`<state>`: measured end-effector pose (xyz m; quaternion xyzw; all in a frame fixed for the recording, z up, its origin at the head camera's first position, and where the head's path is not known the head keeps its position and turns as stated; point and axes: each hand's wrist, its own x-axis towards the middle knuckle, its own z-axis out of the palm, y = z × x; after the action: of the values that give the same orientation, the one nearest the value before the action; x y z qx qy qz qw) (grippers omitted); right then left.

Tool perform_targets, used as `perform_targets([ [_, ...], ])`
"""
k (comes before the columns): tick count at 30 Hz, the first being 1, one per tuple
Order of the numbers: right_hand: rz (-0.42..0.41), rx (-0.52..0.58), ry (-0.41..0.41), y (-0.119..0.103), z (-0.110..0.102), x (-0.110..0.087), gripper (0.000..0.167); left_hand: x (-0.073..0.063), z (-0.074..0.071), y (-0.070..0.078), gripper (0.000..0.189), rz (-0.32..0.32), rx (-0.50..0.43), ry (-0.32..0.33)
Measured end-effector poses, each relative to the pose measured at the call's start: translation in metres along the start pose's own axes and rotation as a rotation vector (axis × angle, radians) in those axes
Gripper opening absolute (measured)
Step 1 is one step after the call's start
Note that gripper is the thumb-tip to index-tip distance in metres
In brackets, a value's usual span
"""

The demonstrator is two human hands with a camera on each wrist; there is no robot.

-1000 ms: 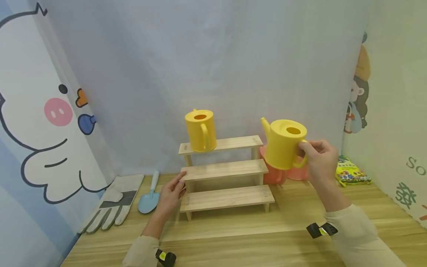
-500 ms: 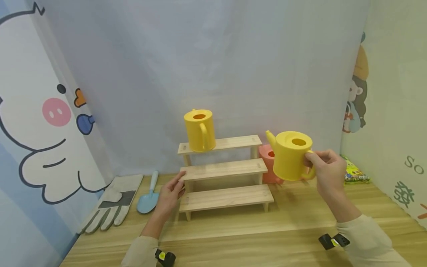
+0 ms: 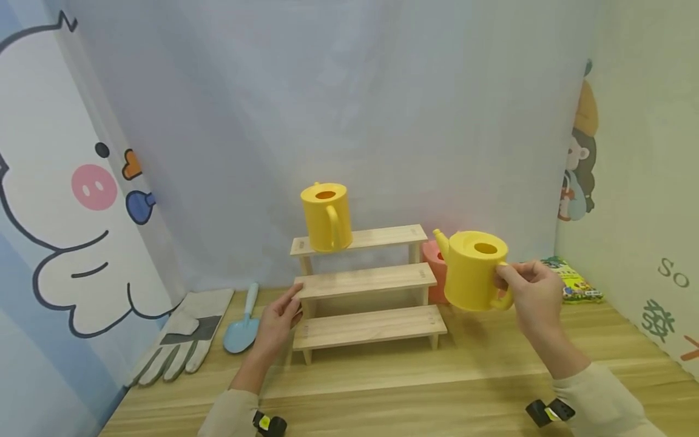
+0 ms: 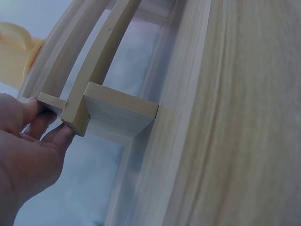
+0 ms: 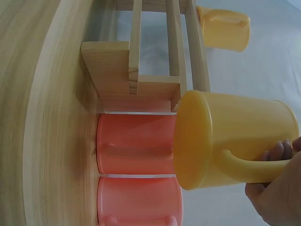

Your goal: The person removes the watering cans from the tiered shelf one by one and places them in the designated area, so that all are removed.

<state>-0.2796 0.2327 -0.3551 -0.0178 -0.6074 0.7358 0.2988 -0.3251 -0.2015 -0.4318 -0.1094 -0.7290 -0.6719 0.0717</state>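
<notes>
My right hand (image 3: 537, 294) grips the handle of a yellow watering can (image 3: 472, 273), holding it upright in the air right of a three-tier wooden shelf (image 3: 366, 280). Its spout points left. My left hand (image 3: 277, 315) holds the shelf's left end, its fingers at the end of the middle board, as the left wrist view shows beside the leg (image 4: 120, 110). A second yellow watering can (image 3: 326, 218) stands at the left of the top board, handle facing me. Behind the held can, a coral watering can (image 3: 434, 267) is partly hidden; the right wrist view shows another coral can (image 5: 138, 200) beside it.
Left of the shelf lie a light-blue trowel (image 3: 242, 331) and a grey-white work glove (image 3: 188, 337) on the wooden table (image 3: 382, 394). A yellow-green packet (image 3: 573, 282) lies at the back right. Printed cloth walls (image 3: 371, 121) enclose the table's back and sides.
My right hand has carried the yellow watering can right and down, away from the top board's height, with most of the movement in the first half second. The left hand stays on the shelf.
</notes>
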Motion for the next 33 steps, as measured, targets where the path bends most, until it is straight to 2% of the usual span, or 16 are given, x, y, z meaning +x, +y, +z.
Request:
perform_targets([
  [4, 0.008, -0.02, 0.009, 0.0, 0.003, -0.004, 0.015, 0.0, 0.0, 0.0, 0.043, -0.004, -0.003, 0.006],
  [9, 0.009, -0.115, 0.015, 0.005, 0.008, -0.009, 0.013, -0.001, -0.001, 0.0, 0.043, -0.002, -0.004, 0.015],
  [16, 0.041, -0.121, 0.049, 0.013, 0.011, -0.016, 0.012, 0.0, 0.0, -0.001, 0.042, -0.015, -0.013, 0.022],
  [21, 0.04, -0.155, 0.036, 0.015, 0.01, -0.019, 0.014, 0.0, 0.001, 0.0, 0.043, -0.014, -0.01, 0.034],
  [25, 0.044, -0.249, 0.037, 0.016, 0.009, -0.023, 0.015, -0.001, 0.0, 0.0, 0.043, -0.02, -0.009, 0.03],
  [28, 0.051, -0.281, 0.036, 0.017, 0.008, -0.023, 0.014, -0.001, 0.0, -0.001, 0.043, -0.014, -0.005, 0.019],
  [33, 0.074, -0.27, -0.021, 0.011, 0.003, -0.019, 0.014, 0.0, 0.001, 0.001, 0.043, -0.012, -0.013, 0.018],
])
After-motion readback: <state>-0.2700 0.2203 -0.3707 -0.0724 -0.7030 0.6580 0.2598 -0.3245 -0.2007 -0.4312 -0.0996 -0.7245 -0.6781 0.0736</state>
